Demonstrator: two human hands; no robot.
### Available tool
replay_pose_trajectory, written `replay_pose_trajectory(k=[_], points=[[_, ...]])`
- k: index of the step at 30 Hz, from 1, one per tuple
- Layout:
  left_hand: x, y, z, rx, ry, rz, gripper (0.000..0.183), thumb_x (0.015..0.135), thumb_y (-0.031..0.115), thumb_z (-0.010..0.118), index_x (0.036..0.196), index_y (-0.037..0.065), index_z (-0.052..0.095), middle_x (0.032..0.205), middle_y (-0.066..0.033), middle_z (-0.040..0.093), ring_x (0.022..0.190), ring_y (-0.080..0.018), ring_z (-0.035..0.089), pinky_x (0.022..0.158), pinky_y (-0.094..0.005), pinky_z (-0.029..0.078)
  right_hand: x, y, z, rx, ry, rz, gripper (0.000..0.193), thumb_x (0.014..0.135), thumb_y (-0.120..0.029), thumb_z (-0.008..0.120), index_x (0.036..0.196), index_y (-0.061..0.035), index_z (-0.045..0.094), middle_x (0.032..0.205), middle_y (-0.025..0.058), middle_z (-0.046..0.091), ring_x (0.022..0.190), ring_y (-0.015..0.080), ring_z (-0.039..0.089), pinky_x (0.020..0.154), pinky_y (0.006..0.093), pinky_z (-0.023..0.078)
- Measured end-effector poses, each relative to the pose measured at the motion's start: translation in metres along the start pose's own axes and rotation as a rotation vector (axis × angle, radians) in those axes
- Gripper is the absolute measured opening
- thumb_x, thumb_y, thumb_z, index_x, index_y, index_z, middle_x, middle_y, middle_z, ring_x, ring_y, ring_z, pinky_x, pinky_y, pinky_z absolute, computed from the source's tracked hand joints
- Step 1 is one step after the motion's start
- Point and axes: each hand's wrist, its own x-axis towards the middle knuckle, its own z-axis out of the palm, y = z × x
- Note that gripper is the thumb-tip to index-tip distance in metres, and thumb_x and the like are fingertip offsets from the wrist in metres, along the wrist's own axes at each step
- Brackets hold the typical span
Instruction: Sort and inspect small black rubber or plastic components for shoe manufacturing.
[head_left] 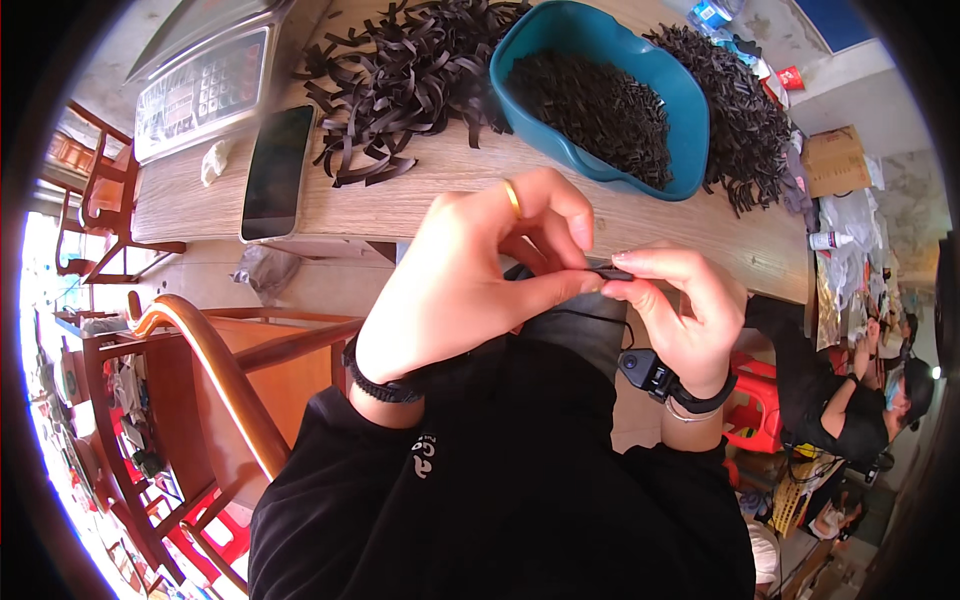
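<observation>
Both my hands are raised just off the table's near edge, pinching one short black strip [608, 272] between them. My left hand [470, 265], with a gold ring on one finger, grips the strip's left end at the thumb tip; the other fingers curl above it. From the right, my right hand [690, 305] pinches it between thumb and forefinger. The fingertips hide most of the strip. Beyond the hands stands a teal plastic basin [687, 115] partly filled with small black pieces [595, 110]. Loose black strips [400, 85] are heaped left of the basin.
Another black pile [735, 110] lies right of the basin. A smartphone [278, 172] and a keypad device under a clear cover [205, 90] are on the table's left. A wooden chair [225, 370] stands at my left, a red stool [752, 405] at right, near another person [840, 400].
</observation>
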Motion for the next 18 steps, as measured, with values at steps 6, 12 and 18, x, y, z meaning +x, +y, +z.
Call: replay_pose_trajectory(k=[6,12,18], points=[[0.012,-0.044,-0.029,0.798,0.364,0.008,0.015,0.075,0.003,0.064,0.089,0.004,0.065,0.072,-0.0106,0.063,0.06,-0.017,0.06,0.06,-0.0261,0.048,0.007,0.058,-0.062,-0.109,0.242,0.391,0.017,0.083,-0.004,0.061,0.1,-0.0005,0.058,0.083,0.0049,0.063,0.071,0.0071,0.058,0.061,0.0196,0.045],[0.032,-0.071,-0.032,1.069,0.317,0.11,0.03,0.07,0.002,0.064,0.1,0.003,0.063,0.1,-0.0082,0.06,0.091,-0.0275,0.054,0.078,-0.0343,0.046,0.015,0.108,-0.102,-0.704,0.206,0.33,0.038,0.08,-0.014,0.065,0.115,-0.0057,0.053,0.095,0.0118,0.064,0.082,0.0185,0.061,0.073,0.0281,0.047],[0.039,-0.092,-0.026,1.061,0.338,0.113,0.018,0.072,0.005,0.063,0.09,0.002,0.066,0.092,-0.008,0.062,0.085,-0.027,0.056,0.074,-0.0338,0.047,0.049,0.081,-0.063,-0.576,0.155,0.145,0.029,0.08,-0.016,0.065,0.106,-0.0055,0.06,0.095,0.0123,0.064,0.085,0.0223,0.061,0.075,0.0307,0.047]])
